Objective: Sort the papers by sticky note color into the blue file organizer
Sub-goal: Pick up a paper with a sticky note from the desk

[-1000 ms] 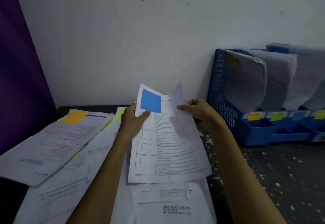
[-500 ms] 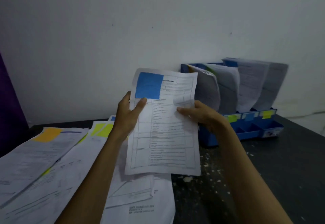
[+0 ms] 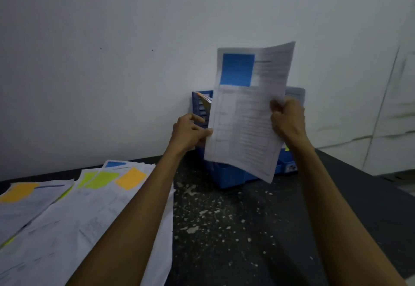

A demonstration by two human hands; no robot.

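Head view: gripping printed sheet with blue sticky note by right edge in curled right hand, pinching left edge with left hand, holding it upright in front of blue file organizer, probably to sight the matching slot.

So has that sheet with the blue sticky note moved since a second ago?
Yes. The sheet went up and right, from above the paper pile to in front of the blue file organizer, now hiding most of it.
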